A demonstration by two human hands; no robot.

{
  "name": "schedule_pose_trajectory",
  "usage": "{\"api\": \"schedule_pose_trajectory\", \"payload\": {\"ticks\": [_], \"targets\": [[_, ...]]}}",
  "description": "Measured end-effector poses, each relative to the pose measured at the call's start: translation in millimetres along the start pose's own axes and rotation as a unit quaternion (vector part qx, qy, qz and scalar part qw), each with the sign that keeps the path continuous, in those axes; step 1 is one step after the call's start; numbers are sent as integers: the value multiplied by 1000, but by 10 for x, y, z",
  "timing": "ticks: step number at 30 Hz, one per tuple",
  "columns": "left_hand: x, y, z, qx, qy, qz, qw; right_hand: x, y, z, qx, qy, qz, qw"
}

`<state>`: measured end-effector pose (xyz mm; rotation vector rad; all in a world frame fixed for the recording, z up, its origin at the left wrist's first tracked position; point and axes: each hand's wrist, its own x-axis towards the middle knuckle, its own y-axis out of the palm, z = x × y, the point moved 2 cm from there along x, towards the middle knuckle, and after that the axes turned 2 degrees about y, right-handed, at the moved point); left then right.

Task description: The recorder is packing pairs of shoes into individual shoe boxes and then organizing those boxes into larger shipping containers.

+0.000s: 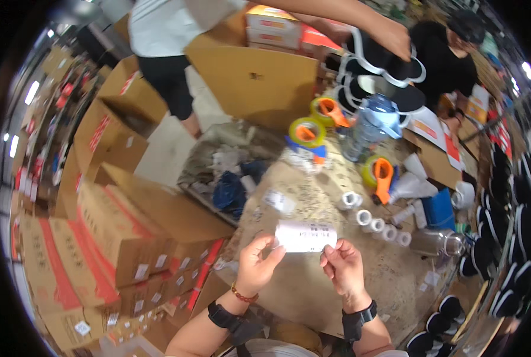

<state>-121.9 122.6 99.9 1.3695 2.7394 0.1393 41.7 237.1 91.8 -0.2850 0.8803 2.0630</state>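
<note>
A roll of white labels [306, 237] with dark print is held level above the work table [295, 279]. My left hand [259, 262] grips its left end, the thumb over the front. At the other end, my right hand [344, 268] pinches the lower edge between thumb and fingers. Just beyond the roll, a small clear packet or label piece [280, 202] lies on the speckled tabletop. Several small white rolls [377, 225] stand in a row to the right of my hands.
Tape dispensers [383, 178] and a blue water jug [369, 122] stand farther back. A clear jar [438, 243] lies right. Left are a waste bin [185, 169] and stacked cartons [122, 238]. Shoes [518, 238] line the right. One co-worker reaches over shoes; another sits far right.
</note>
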Motion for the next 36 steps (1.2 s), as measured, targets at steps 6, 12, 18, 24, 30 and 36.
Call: {"api": "schedule_pose_trajectory", "payload": {"ticks": [6,12,18,24,30,36], "targets": [[-798,-973,-446,43,-64,-153,985,-270,928,-444,-49,67,144,986],[-2003,-1759,-985,-80,-23,-195,977,-720,2000,-1009,-258,-33,396,881],[-3961,-2834,-1184,8,-9,-328,945,-1949,3061,-2369,-353,30,503,788],[-6165,-3505,-1060,22,90,-616,782,-3494,3900,-3897,-311,76,588,742],[-8403,-3576,-1303,108,13,-773,626,-5257,4648,-5208,-346,285,651,612],[-9755,-3510,-951,55,86,-902,419,-6841,5028,-6392,-347,203,809,429]]}}
